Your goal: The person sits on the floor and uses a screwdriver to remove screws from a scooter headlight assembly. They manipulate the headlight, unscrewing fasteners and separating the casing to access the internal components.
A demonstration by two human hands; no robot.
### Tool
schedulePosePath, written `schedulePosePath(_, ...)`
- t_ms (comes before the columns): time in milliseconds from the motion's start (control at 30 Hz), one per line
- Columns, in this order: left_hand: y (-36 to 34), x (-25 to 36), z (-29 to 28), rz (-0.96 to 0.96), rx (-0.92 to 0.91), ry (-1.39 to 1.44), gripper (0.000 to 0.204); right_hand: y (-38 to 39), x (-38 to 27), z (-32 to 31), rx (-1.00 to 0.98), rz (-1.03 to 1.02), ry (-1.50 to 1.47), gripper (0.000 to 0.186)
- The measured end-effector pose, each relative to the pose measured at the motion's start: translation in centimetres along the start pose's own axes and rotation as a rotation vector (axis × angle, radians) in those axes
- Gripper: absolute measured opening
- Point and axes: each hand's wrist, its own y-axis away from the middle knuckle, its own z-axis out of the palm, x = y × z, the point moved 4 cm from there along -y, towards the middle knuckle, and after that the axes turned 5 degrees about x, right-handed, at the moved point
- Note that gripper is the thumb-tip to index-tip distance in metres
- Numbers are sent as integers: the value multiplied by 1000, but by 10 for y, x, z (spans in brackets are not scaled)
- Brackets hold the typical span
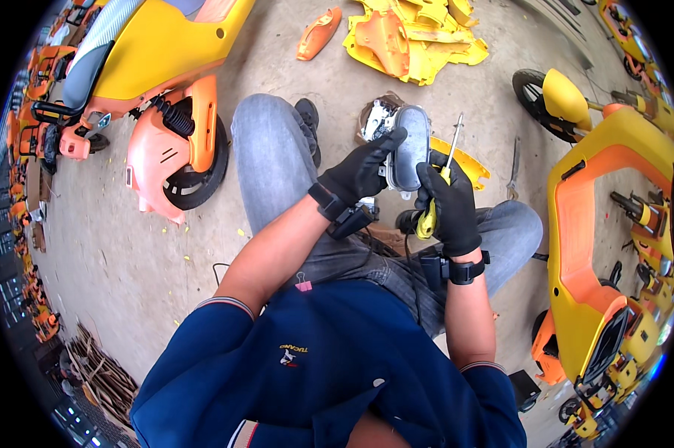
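Both gloved hands work above my knees: my left hand (359, 173) grips the grey headlight unit (406, 145) by its near-left edge. My right hand (447, 205) is clenched around a yellow-handled screwdriver (440, 187), just right of it.

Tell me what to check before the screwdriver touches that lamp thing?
1. Left hand grips the grey lamp unit: ok.
2. Right hand holds the yellow-handled screwdriver: ok.
3. Both hands gloved: ok.
4. Screwdriver tip on a screw: not ok, it points up, away from the lamp unit.
5. Screw position on the unit: cannot tell, too small to see.
6. Unit held over the lap, above the jeans: ok.
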Motion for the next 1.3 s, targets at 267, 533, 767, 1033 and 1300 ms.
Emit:
schedulePosePath(267, 1, -5, -11, 13, 30, -80, 40, 1, 5, 8, 39, -91, 34, 20)
schedulePosePath(533, 5, -1, -1, 16, 96, -104, 38, 3, 1, 9, 84, -222, 274, 25)
schedulePosePath(767, -3, -6, -11, 27, 42, -75, 46, 3, -5, 9, 105, -262, 372, 26)
schedulePosePath(1033, 0, -2, -1, 36, 42, -114, 49, 1, -8, 2, 142, -265, 315, 26)
schedulePosePath(1300, 0, -4, 0, 8, -1, -231, 50, -6, -11, -9, 179, -263, 275, 30)
